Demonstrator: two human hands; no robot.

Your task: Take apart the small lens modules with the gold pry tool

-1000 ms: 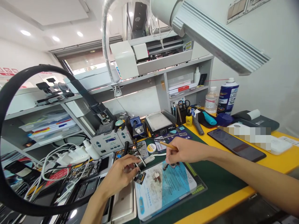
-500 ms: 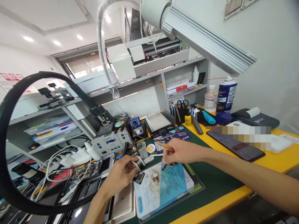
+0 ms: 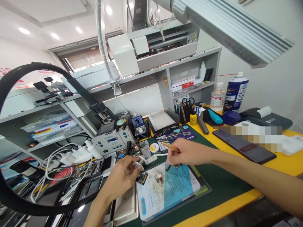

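Observation:
My left hand point(image 3: 124, 176) is closed around a small wire spool point(image 3: 142, 161) with pale round flanges. Just below its fingertips is a small dark electronic part point(image 3: 142, 178), over the left edge of a blue-and-white pad point(image 3: 153, 200); whether the fingers grip that part too, I cannot tell. My right hand point(image 3: 181, 153) pinches a slim tool with a golden-brown handle point(image 3: 169, 146) above the pad's far side. The tool's working end is hidden by the fingers. Small dark pieces point(image 3: 168, 167) show under that hand. A little metallic piece point(image 3: 159, 177) lies on the pad's stained patch.
A gold phone back point(image 3: 125, 205) lies left of the pad, near circuit boards and white cables point(image 3: 49, 176). Behind stand a grey control unit point(image 3: 110, 143) and a hot plate point(image 3: 162, 123). To the right lies a dark phone point(image 3: 243, 146). A black hoop point(image 3: 4, 176) arches at left.
The camera view has shifted slightly, so the lamp and right-hand items appear farther right. Both hands keep nearly the same pose over the pad, still holding the spool and the tool.

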